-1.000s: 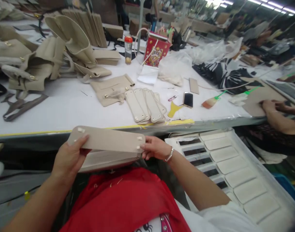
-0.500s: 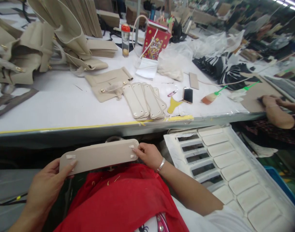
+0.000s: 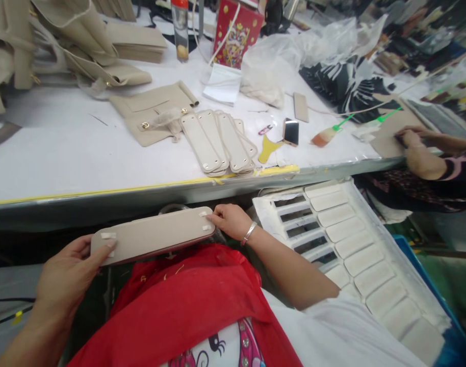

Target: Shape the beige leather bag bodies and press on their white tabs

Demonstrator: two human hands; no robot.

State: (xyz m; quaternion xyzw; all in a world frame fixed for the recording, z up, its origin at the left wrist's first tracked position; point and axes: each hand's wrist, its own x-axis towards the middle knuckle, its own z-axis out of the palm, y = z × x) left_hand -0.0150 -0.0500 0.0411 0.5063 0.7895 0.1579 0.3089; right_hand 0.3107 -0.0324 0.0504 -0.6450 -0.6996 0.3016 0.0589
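Note:
A long beige panel with rounded ends (image 3: 156, 235) is held across my lap, just above the red apron (image 3: 187, 300). Small whitish tabs show near both of its ends. My left hand (image 3: 74, 262) grips the left end, thumb on top beside a tab and fingers underneath. At the other end, my right hand (image 3: 231, 221) pinches the edge near two tabs; its fingertips partly cover that corner. On the table ahead lies a fanned pile of similar beige panels (image 3: 213, 142), with a flat beige bag piece (image 3: 152, 112) to its left.
A white rack (image 3: 294, 219) holding several pale oval-ended pieces stands at my right. The white table (image 3: 57, 163) carries a phone (image 3: 291, 132), a yellow scraper-like piece (image 3: 269, 149) and a glue bottle (image 3: 327, 136). A co-worker's hands (image 3: 412, 140) are at the far right.
The camera view has shifted, so the table items sit higher in the picture. Both hands keep hold of the panel, which has tilted slightly and shows more of its lower edge.

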